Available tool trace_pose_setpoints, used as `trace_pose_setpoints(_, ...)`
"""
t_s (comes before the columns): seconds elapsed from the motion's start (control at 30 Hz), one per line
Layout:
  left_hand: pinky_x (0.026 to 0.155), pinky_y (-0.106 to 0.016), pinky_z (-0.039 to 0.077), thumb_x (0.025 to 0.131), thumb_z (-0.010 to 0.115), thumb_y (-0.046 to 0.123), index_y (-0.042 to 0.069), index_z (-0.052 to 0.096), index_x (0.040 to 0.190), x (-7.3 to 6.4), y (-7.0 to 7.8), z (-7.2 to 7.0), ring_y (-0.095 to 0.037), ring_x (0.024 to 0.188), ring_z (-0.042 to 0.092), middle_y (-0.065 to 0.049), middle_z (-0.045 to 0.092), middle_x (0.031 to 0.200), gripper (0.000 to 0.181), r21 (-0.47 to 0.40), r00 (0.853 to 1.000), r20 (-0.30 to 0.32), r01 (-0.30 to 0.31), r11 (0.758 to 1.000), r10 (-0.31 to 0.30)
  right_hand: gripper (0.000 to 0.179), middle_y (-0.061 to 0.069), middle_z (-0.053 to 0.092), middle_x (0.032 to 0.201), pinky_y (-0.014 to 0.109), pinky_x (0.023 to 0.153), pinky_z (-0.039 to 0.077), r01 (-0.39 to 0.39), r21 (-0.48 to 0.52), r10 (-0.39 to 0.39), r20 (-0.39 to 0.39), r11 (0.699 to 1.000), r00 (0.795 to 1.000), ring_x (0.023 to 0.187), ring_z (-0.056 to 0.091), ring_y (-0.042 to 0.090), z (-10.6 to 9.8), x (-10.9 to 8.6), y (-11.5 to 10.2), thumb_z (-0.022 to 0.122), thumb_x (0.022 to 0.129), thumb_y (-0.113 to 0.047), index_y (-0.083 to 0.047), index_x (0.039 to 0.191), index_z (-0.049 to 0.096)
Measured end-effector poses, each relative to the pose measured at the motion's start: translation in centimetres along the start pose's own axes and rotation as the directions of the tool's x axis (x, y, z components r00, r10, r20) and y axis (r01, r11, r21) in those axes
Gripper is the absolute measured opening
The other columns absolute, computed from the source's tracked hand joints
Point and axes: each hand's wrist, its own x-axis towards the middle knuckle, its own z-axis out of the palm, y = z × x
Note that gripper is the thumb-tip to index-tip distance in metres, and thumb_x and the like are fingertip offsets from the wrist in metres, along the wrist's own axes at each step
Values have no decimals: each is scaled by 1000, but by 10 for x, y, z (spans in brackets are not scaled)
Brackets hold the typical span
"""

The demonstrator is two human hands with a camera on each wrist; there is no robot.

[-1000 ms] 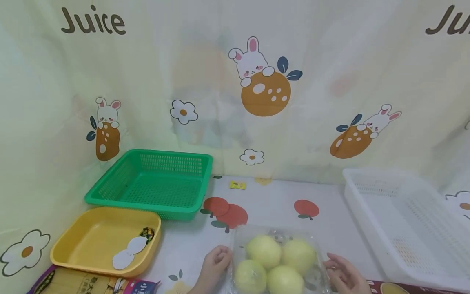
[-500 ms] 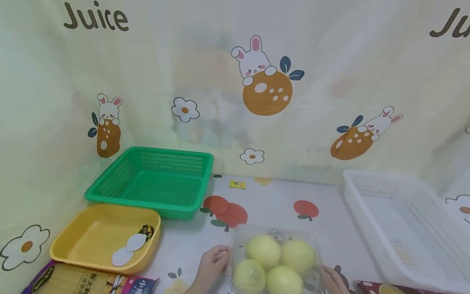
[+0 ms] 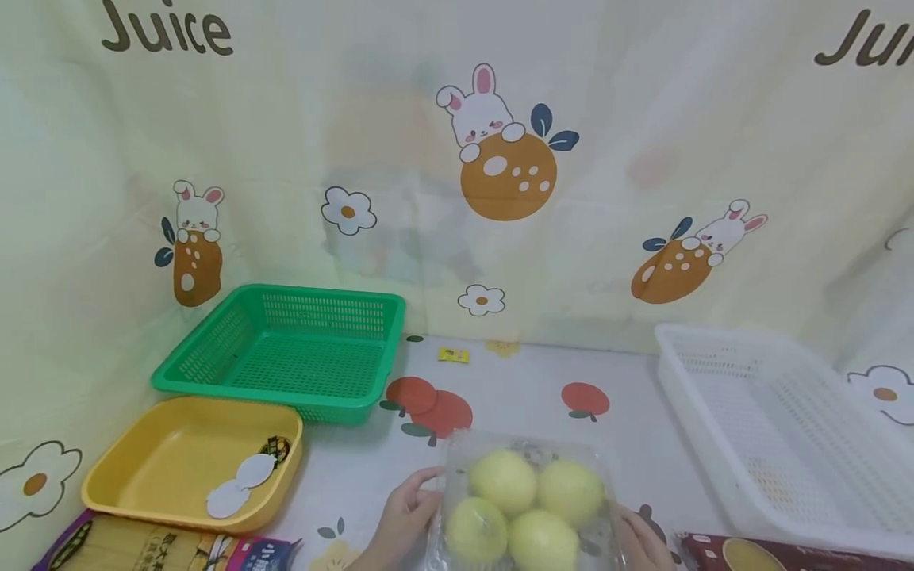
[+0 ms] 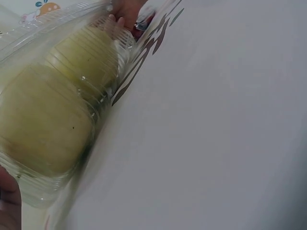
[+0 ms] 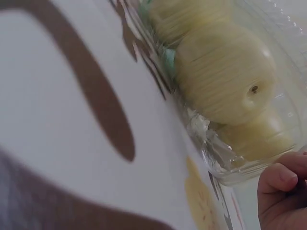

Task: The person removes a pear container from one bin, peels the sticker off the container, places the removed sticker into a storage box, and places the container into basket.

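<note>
A clear plastic fruit box [image 3: 598,460] sits at the front middle of the table in the head view, with several round, pale yellow-green fruits [image 3: 544,541] inside. My left hand [image 3: 404,517] holds the box's left side, fingers and thumb at its edge. On the opposite side, my right hand [image 3: 643,542] grips the right edge. The right wrist view shows bent fingers [image 5: 283,177] at a corner of the box, below a fruit with a dark dimple [image 5: 254,89]. Only part of the left hand [image 4: 9,201] shows at the lower left of the left wrist view.
Back left stands a green basket [image 3: 282,390], with a yellow basin [image 3: 153,456] holding white discs [image 3: 255,471] in front. A noodle packet [image 3: 143,543] lies at front left. On the right are a white basket [image 3: 689,412] and a dark red package [image 3: 807,553]. A small yellow packet [image 3: 453,354] lies behind.
My right hand has moved in from beside the box to grip its right edge. My left hand's thumb and fingers have spread along the left edge. The head view has shifted slightly.
</note>
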Motion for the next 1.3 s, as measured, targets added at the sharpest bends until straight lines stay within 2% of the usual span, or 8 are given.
trace_pose_setpoints(0.1, 60, -22, 43, 89, 51, 13, -3, 43, 126, 1, 0, -2, -12, 61, 53, -6, 61, 72, 41, -13, 999, -21, 30, 999, -30, 87, 22, 45, 123, 43, 77, 45, -51, 34, 51, -4, 998, 999, 106, 49, 34, 1, 3, -3, 38, 80, -66, 3, 133, 30)
trace_pose_setpoints(0.37, 58, -22, 43, 89, 48, 10, -3, 42, 127, -4, 21, -4, -11, 55, 50, -1, 54, 62, 41, -43, 999, -33, 29, 999, -30, 81, 21, 47, 119, 44, 71, 47, -114, 103, 107, 72, 988, 992, 97, 54, 32, -3, 0, -24, 48, 83, -56, 2, 135, 25)
trace_pose_setpoints(0.6, 58, -23, 45, 88, 49, 5, -7, 42, 124, 8, 66, -21, -8, 50, 47, 0, 47, 58, 39, -12, 986, -35, -164, 986, 163, 41, 3, 49, 66, 28, 46, 42, 151, 5, -150, -58, 989, 987, 52, 46, 11, 0, 7, -78, 38, 97, -27, -1, 129, 41)
trace_pose_setpoints(0.77, 47, -19, 36, 85, 50, -1, -11, 44, 119, 19, 97, -41, -8, 45, 40, -1, 45, 55, 36, 68, 972, -64, -220, 973, 224, 36, 6, 51, 71, 28, 49, 43, 237, -13, -237, -18, 972, 971, 57, 48, 11, 6, 21, -107, 38, 97, -20, -2, 127, 44)
trace_pose_setpoints(0.87, 42, -18, 30, 84, 48, -3, -10, 45, 120, 25, 113, -59, -8, 43, 37, -1, 44, 53, 37, 188, 973, -51, -212, 959, 225, 33, 3, 49, 64, 25, 44, 40, 344, 8, -344, -1, 939, 939, 51, 45, 8, 16, 35, -121, 38, 96, -13, 1, 125, 45)
trace_pose_setpoints(1.0, 42, -20, 30, 88, 47, 4, -6, 43, 125, 32, 133, -86, -11, 45, 37, -1, 43, 53, 39, 329, 981, -16, -178, 927, 194, 32, -1, 37, 53, 24, 35, 29, 465, 65, -468, 46, 883, 883, 41, 32, 7, 33, 51, -138, 39, 95, -8, 3, 124, 45)
trace_pose_setpoints(1.13, 42, -25, 30, 92, 45, 11, -2, 45, 125, 43, 153, -115, -14, 44, 35, -3, 43, 52, 36, 437, 986, -44, -127, 890, 162, 32, 1, 38, 53, 22, 37, 27, 443, 94, -451, 111, 892, 885, 40, 32, 8, 52, 66, -159, 40, 94, -9, 1, 125, 45)
trace_pose_setpoints(1.3, 51, -31, 39, 96, 41, 14, -7, 47, 121, 58, 173, -152, -21, 61, 49, -14, 57, 80, 33, 662, 969, -121, -82, 745, 214, 33, 4, 44, 56, 19, 39, 26, 454, 111, -466, 151, 884, 872, 42, 35, 8, 86, 94, -189, 41, 93, -9, 4, 124, 45)
